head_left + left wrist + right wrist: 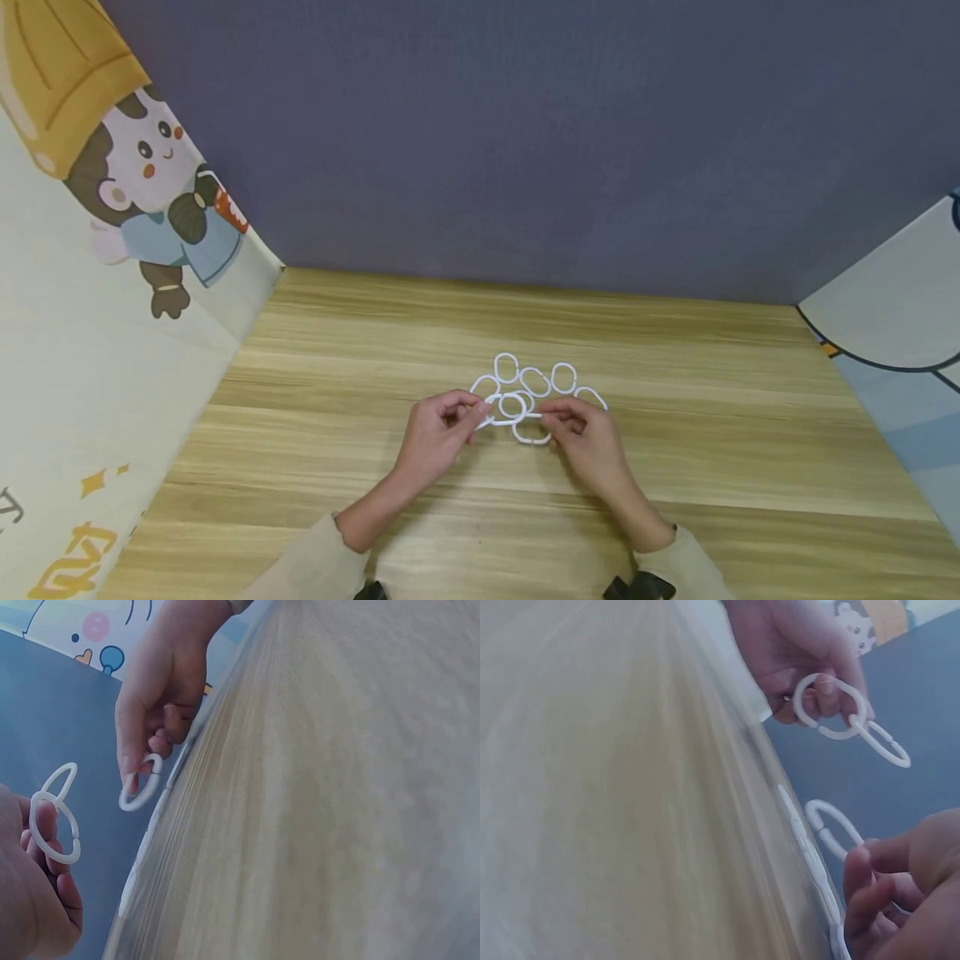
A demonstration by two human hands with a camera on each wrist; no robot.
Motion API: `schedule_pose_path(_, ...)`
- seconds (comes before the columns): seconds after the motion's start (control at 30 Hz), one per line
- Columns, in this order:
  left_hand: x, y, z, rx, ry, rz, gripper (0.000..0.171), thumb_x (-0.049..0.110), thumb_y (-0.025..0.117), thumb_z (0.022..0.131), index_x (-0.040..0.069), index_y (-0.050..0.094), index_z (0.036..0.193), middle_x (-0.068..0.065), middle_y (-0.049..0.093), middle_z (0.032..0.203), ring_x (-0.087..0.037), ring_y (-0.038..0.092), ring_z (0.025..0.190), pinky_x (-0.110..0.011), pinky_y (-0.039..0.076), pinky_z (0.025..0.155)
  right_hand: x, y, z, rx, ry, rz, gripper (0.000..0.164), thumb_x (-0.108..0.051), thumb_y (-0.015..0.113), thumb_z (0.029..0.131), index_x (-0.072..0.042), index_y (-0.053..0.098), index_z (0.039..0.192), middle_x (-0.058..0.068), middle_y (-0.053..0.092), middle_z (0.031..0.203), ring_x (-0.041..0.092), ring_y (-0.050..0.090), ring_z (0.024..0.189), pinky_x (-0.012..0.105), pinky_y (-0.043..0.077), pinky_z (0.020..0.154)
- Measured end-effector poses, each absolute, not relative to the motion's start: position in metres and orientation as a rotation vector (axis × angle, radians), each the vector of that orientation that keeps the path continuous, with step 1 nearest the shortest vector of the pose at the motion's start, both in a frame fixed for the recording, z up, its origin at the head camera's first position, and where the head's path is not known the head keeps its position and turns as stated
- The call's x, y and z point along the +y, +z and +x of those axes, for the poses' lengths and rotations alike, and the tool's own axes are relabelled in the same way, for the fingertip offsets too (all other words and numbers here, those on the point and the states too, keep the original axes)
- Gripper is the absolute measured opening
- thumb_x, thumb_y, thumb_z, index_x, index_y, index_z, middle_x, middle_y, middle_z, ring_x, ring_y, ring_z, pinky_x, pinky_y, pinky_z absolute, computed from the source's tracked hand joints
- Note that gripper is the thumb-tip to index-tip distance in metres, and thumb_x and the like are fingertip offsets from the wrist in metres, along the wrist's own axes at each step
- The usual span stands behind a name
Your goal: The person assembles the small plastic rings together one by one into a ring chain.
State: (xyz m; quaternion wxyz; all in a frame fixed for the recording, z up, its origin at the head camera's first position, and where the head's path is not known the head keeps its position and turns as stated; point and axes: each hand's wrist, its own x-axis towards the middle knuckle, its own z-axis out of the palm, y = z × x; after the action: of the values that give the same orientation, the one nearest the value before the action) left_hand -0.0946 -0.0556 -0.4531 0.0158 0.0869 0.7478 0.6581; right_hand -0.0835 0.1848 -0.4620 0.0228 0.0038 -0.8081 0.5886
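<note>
Your left grip pinches one of two linked rings, your right grip a single ring; tugging hard could spring the split pair apart.

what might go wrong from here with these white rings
The two linked white plastic-looking rings in the left hand might unhook, since a gap shows in one loop. The single white oval ring in the right hand could slip, being pinched only near one end. If dropped, it might land among the flat-lying white rings on the wood-grain table.
</note>
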Motion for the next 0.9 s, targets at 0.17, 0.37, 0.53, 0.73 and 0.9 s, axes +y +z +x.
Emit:
schedule_pose_path(0.17,-0.054,-0.454,-0.096,2.324,2.047,0.274,0.014,0.01,0.08,0.102,-0.003,0.081,0.101,-0.025,0.069,0.073,-0.024,0.06,0.057,-0.018,0.038,0.051,0.19,-0.452,-0.086,-2.402,2.109,-0.225,0.022,0.005,0.07,0.105,0.015,0.074,0.124,0.01,0.071,0.083,0.01,0.063,0.06,0.019,0.044,0.048)
schedule_pose_path(0.37,-0.052,-0.455,-0.098,2.324,2.042,0.266,0.013,0.009,0.08,0.102,-0.003,0.081,0.102,-0.025,0.068,0.073,-0.025,0.059,0.058,-0.018,0.038,0.052,0.194,-0.444,-0.093,-2.295,2.213,-0.317,0.02,0.007,0.066,0.106,0.021,0.066,0.12,0.011,0.074,0.086,0.013,0.071,0.065,0.025,0.061,0.059)
schedule_pose_path(0.53,-0.05,-0.455,-0.1,2.319,2.04,0.259,0.012,0.009,0.08,0.102,-0.003,0.08,0.103,-0.025,0.068,0.073,-0.022,0.059,0.058,-0.018,0.039,0.053,0.195,-0.437,-0.096,-2.198,2.279,-0.339,0.012,0.005,0.063,0.108,0.016,0.065,0.113,0.008,0.074,0.088,0.015,0.074,0.069,0.029,0.066,0.067)
schedule_pose_path(0.73,-0.048,-0.456,-0.102,2.335,2.024,0.281,0.009,0.008,0.08,0.102,-0.001,0.08,0.102,-0.023,0.068,0.072,-0.02,0.06,0.059,-0.018,0.041,0.055,0.195,-0.428,-0.098,-2.206,2.243,-0.335,0.007,0.001,0.071,0.104,0.002,0.072,0.097,0.001,0.064,0.072,0.01,0.057,0.059,0.022,0.051,0.052)
schedule_pose_path(0.9,-0.046,-0.456,-0.103,2.364,1.996,0.324,0.008,0.009,0.081,0.101,0.001,0.081,0.101,-0.016,0.069,0.07,-0.013,0.059,0.059,-0.018,0.042,0.056,0.191,-0.424,-0.098,-2.188,2.281,-0.29,0.015,0.005,0.07,0.101,-0.002,0.069,0.088,0.001,0.06,0.065,0.009,0.049,0.051,0.02,0.041,0.045)
